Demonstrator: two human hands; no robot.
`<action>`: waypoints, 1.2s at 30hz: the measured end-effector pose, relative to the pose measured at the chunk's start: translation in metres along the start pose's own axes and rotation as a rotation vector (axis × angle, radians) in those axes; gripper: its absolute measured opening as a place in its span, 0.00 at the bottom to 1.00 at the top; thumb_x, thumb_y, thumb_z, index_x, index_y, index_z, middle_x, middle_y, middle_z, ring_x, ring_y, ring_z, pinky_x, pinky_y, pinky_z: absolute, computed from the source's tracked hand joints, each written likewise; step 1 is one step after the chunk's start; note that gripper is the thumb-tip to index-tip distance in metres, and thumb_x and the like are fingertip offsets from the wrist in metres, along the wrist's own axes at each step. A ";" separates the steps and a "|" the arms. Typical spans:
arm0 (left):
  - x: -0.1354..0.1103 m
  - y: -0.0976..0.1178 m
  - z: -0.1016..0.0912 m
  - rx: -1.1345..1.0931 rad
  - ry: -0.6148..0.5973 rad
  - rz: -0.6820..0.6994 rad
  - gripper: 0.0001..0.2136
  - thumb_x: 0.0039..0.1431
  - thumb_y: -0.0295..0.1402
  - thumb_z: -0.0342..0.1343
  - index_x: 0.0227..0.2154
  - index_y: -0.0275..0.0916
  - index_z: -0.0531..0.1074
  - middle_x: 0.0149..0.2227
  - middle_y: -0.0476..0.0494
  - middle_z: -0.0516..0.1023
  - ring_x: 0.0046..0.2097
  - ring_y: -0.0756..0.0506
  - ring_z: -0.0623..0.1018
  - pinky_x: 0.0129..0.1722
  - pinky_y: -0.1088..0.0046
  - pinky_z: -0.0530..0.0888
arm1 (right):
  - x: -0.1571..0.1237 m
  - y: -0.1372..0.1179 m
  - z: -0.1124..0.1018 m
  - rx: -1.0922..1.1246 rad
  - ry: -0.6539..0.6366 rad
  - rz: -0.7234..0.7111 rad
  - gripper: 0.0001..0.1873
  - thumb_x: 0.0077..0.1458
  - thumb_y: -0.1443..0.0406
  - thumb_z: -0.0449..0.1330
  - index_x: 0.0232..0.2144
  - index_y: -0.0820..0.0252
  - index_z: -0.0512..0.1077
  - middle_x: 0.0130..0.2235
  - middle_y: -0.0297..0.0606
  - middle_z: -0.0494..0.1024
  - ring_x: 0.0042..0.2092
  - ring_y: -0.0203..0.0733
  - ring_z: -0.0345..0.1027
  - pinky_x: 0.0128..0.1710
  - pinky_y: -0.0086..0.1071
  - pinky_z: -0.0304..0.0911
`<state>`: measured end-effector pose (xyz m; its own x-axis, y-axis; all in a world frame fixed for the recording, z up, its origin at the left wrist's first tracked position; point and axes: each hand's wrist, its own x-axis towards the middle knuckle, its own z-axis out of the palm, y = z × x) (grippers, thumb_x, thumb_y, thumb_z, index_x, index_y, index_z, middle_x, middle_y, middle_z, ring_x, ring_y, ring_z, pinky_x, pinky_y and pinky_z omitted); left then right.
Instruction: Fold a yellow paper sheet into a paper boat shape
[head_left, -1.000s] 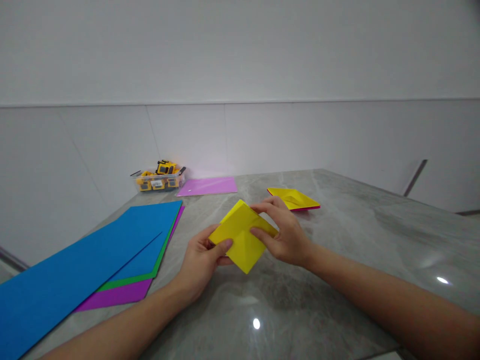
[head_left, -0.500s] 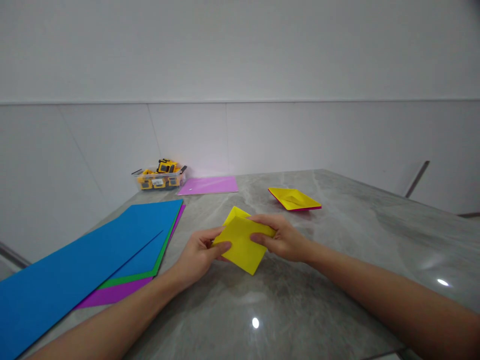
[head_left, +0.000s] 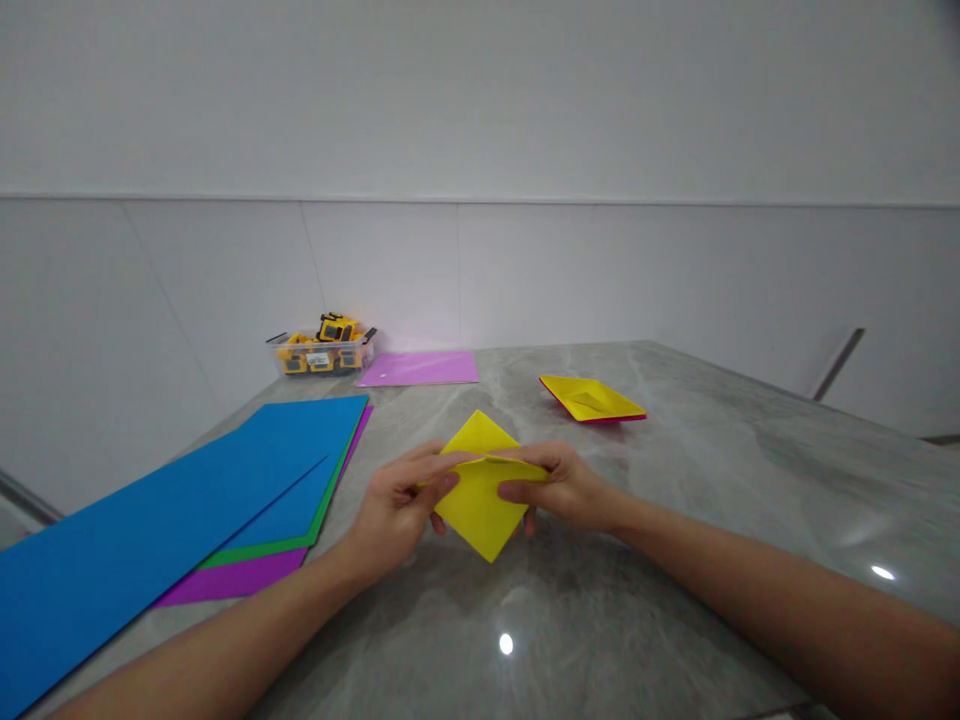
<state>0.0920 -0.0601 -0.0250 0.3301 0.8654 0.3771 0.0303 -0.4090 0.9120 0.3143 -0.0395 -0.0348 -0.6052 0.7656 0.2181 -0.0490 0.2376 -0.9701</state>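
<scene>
I hold a folded yellow paper (head_left: 478, 505), diamond-shaped, just above the grey marble table (head_left: 675, 560) in the middle of the view. My left hand (head_left: 394, 510) pinches its left corner between thumb and fingers. My right hand (head_left: 566, 487) pinches its right corner in the same way. The paper's top edges are spread apart between my hands, and its lower point hangs toward me.
A finished yellow and pink paper boat (head_left: 591, 399) lies beyond my right hand. Blue, green and purple sheets (head_left: 202, 500) are stacked at the left. A pink sheet (head_left: 420, 368) and a clear box of yellow toy vehicles (head_left: 321, 353) sit by the wall.
Both hands have drawn closer together and lowered slightly. The yellow paper has been pulled open at its top, its lower half now tilted toward me.
</scene>
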 end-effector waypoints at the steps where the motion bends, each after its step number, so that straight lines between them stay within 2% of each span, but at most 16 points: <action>1: 0.001 0.000 -0.001 0.001 -0.023 0.011 0.11 0.56 0.33 0.58 0.41 0.41 0.79 0.41 0.40 0.74 0.31 0.47 0.75 0.20 0.76 0.74 | 0.000 0.002 0.000 0.004 -0.005 0.006 0.21 0.51 0.58 0.64 0.48 0.59 0.74 0.36 0.37 0.76 0.30 0.34 0.70 0.21 0.23 0.69; 6: 0.004 -0.004 -0.005 -0.096 -0.114 -0.057 0.11 0.54 0.33 0.60 0.40 0.42 0.80 0.47 0.39 0.72 0.37 0.43 0.77 0.24 0.73 0.78 | 0.004 0.009 -0.006 0.055 0.035 0.021 0.17 0.48 0.58 0.66 0.41 0.58 0.78 0.34 0.36 0.77 0.28 0.33 0.70 0.22 0.25 0.71; 9: 0.006 -0.007 -0.006 -0.223 -0.091 -0.177 0.12 0.51 0.33 0.63 0.40 0.40 0.79 0.48 0.40 0.74 0.43 0.40 0.77 0.33 0.67 0.80 | 0.006 0.008 -0.009 0.065 0.047 -0.009 0.15 0.47 0.58 0.67 0.37 0.61 0.78 0.33 0.36 0.77 0.29 0.35 0.70 0.22 0.26 0.71; 11: 0.007 -0.010 -0.006 -0.297 -0.071 -0.243 0.14 0.51 0.34 0.64 0.42 0.38 0.78 0.46 0.39 0.76 0.43 0.39 0.77 0.36 0.65 0.80 | 0.007 0.007 -0.010 0.068 0.053 -0.011 0.15 0.47 0.59 0.67 0.35 0.63 0.78 0.32 0.36 0.77 0.29 0.35 0.71 0.23 0.26 0.71; 14: 0.009 -0.013 -0.005 -0.335 -0.101 -0.299 0.19 0.55 0.38 0.60 0.49 0.38 0.73 0.43 0.38 0.78 0.39 0.40 0.79 0.32 0.66 0.80 | 0.006 0.007 -0.010 0.082 0.048 0.047 0.16 0.48 0.58 0.67 0.34 0.65 0.76 0.32 0.37 0.77 0.27 0.34 0.71 0.22 0.25 0.71; 18: 0.009 -0.015 -0.003 -0.300 -0.101 -0.366 0.24 0.57 0.40 0.58 0.56 0.38 0.66 0.37 0.39 0.79 0.29 0.45 0.80 0.25 0.68 0.80 | 0.006 0.009 -0.009 0.123 0.037 0.156 0.22 0.47 0.56 0.66 0.41 0.65 0.71 0.34 0.39 0.77 0.28 0.38 0.73 0.20 0.26 0.70; 22: 0.009 -0.014 -0.003 -0.359 -0.090 -0.350 0.24 0.55 0.39 0.60 0.54 0.36 0.68 0.37 0.38 0.79 0.28 0.45 0.80 0.24 0.70 0.80 | 0.007 0.009 -0.009 0.177 0.011 0.185 0.25 0.47 0.56 0.67 0.43 0.65 0.69 0.35 0.40 0.77 0.28 0.39 0.74 0.19 0.27 0.70; 26: 0.009 -0.012 -0.003 -0.514 -0.115 -0.388 0.26 0.51 0.33 0.64 0.54 0.40 0.66 0.39 0.40 0.79 0.31 0.43 0.81 0.27 0.68 0.81 | 0.006 0.007 -0.012 0.258 0.025 0.204 0.25 0.44 0.57 0.69 0.41 0.66 0.70 0.34 0.41 0.77 0.28 0.39 0.73 0.18 0.26 0.70; 29: 0.009 -0.011 -0.004 -0.567 -0.097 -0.423 0.24 0.49 0.30 0.66 0.50 0.40 0.68 0.39 0.41 0.79 0.33 0.42 0.82 0.29 0.67 0.81 | 0.006 0.006 -0.014 0.298 0.022 0.235 0.24 0.43 0.58 0.69 0.41 0.67 0.72 0.34 0.42 0.78 0.28 0.38 0.73 0.18 0.24 0.68; 33: 0.010 -0.012 -0.004 -0.578 -0.094 -0.455 0.18 0.49 0.28 0.65 0.44 0.35 0.71 0.36 0.40 0.79 0.34 0.42 0.82 0.30 0.69 0.81 | 0.006 0.006 -0.015 0.291 -0.024 0.233 0.23 0.42 0.58 0.70 0.38 0.68 0.74 0.32 0.42 0.78 0.27 0.40 0.74 0.16 0.23 0.67; 36: 0.010 -0.009 -0.004 -0.579 -0.076 -0.428 0.18 0.53 0.30 0.63 0.46 0.37 0.69 0.38 0.40 0.79 0.32 0.43 0.82 0.31 0.67 0.80 | 0.007 0.006 -0.014 0.259 0.022 0.192 0.21 0.43 0.57 0.69 0.36 0.68 0.75 0.31 0.41 0.77 0.26 0.38 0.73 0.17 0.25 0.68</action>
<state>0.0915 -0.0464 -0.0290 0.4664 0.8842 -0.0257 -0.3260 0.1989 0.9242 0.3205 -0.0241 -0.0378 -0.6061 0.7949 0.0278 -0.1378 -0.0705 -0.9879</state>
